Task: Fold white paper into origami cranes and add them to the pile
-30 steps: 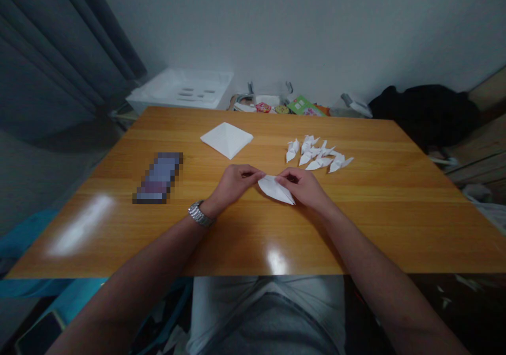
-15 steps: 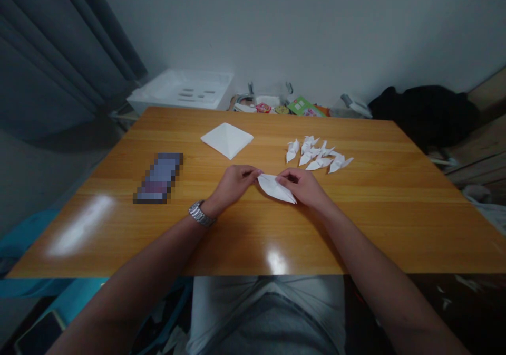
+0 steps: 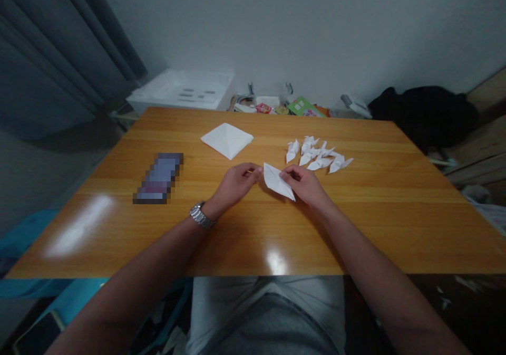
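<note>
A white, partly folded paper piece is tilted up a little above the wooden table at its middle. My right hand pinches its right side with closed fingers. My left hand, a metal watch on its wrist, has curled fingers at the paper's left tip and touches it. A pile of several small folded white paper figures lies just behind my right hand. A stack of white square sheets rests farther back on the left.
A blurred dark oblong object lies left of my hands. Behind the table stand a white plastic bin, small clutter with a green packet, and a black bag at the right. A grey curtain hangs at the left.
The paper piece lay flat on the table before; now its right hand has tipped it up on edge. Both hands have shifted slightly away from me.
</note>
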A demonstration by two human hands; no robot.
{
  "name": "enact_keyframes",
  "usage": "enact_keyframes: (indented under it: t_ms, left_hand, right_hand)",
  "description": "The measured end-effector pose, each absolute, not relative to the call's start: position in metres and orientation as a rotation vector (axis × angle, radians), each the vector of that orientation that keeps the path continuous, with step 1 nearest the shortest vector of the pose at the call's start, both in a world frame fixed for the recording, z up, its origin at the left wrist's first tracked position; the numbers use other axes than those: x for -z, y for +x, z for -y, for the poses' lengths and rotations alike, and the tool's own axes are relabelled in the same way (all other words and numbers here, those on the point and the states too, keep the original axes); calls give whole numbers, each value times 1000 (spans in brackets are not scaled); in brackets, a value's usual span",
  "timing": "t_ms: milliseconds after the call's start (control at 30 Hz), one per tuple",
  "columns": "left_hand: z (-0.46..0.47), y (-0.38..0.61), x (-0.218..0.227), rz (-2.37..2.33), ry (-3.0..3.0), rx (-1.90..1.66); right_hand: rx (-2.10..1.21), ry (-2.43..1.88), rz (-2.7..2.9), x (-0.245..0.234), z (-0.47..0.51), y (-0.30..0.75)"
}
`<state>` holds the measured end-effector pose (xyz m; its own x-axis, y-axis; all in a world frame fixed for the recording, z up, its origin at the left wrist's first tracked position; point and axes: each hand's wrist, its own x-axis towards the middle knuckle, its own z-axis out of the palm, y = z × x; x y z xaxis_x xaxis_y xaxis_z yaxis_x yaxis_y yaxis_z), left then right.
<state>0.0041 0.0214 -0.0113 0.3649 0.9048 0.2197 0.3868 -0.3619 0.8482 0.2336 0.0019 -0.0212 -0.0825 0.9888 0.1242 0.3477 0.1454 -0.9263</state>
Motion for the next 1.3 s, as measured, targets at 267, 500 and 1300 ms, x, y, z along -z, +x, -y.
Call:
enact_keyframes:
  t_ms: [267, 500, 1300]
  left_hand:
    - [-15, 14, 20, -956, 1726, -892]
    - [-17, 14, 27, -889, 1555, -903]
    - [-8, 18, 15, -861, 1599, -838]
  right_hand:
    - [-947, -1314, 1535, 25, -1, 230]
    - [-1019, -1289, 1546, 26, 2, 224]
    - [-1069, -1331, 1492, 20, 8, 215]
